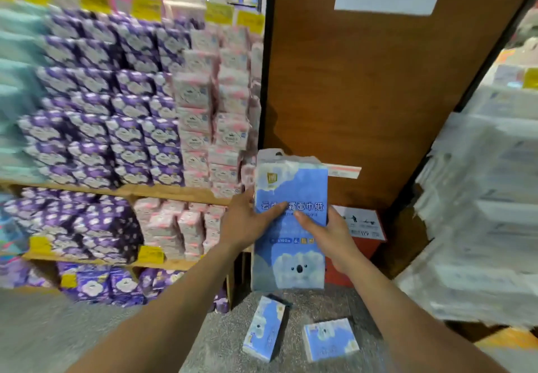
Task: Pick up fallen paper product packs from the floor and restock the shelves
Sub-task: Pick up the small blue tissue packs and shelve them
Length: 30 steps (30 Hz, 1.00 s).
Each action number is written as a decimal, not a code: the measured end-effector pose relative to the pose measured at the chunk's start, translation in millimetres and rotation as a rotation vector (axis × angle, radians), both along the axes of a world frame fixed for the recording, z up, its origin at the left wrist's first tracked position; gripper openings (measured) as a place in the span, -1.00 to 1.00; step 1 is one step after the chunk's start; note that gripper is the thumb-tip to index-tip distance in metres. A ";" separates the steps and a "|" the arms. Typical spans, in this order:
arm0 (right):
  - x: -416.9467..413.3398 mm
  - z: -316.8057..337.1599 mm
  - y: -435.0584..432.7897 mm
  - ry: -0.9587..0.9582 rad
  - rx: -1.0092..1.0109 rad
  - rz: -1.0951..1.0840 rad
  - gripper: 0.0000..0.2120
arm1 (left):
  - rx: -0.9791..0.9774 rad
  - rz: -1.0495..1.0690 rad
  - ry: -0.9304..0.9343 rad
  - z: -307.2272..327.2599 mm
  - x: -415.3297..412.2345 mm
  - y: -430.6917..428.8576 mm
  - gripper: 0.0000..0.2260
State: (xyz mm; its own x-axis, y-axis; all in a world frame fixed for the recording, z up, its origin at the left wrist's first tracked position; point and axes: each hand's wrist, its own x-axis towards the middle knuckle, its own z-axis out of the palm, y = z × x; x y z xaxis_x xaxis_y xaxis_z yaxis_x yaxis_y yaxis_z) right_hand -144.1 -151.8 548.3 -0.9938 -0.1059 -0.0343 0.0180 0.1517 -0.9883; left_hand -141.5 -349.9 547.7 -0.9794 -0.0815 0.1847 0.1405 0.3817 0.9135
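Note:
A tall blue tissue pack (291,186) with a koala print is held upright in front of me, above the floor. My left hand (250,221) grips its left side with the thumb across the front. My right hand (326,233) grips its right side, thumb also on the front. Two more blue packs lie on the grey floor below: one (266,327) at an angle, the other (330,339) to its right.
Wooden shelves (163,190) on the left hold purple and pink tissue packs with yellow price tags. A brown wooden panel (364,81) stands straight ahead, a red box (364,233) at its foot. Blurred white packs (480,212) are stacked on the right.

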 end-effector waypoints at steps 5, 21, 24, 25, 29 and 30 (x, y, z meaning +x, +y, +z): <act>79.4 97.7 -28.6 0.125 -0.033 0.128 -0.70 | 0.022 0.155 0.174 95.6 108.1 -26.9 -0.68; 375.3 227.3 -379.8 0.291 -0.159 0.895 -0.59 | -0.062 0.814 0.381 221.8 532.7 -296.3 -0.44; 457.4 237.8 -466.6 0.300 -0.208 1.024 -0.64 | -0.071 0.939 0.412 233.9 629.0 -357.2 -0.45; 486.1 240.5 -493.8 0.299 -0.224 1.066 -0.64 | -0.069 0.976 0.425 236.7 660.9 -376.0 -0.46; 593.8 250.4 -588.1 0.186 -0.285 1.257 -0.73 | -0.084 1.122 0.417 247.7 779.5 -445.2 -0.40; 617.7 250.3 -610.5 0.180 -0.291 1.300 -0.74 | -0.074 1.158 0.412 249.0 807.2 -460.0 -0.38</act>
State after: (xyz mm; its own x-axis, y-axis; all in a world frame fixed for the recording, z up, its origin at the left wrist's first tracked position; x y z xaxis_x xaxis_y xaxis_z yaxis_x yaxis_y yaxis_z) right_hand 473.7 -762.4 798.6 -0.1560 -0.9501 0.2701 -0.1108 -0.2549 -0.9606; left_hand 665.7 -809.9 796.6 -0.2036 -0.8394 0.5039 -0.0426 0.5218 0.8520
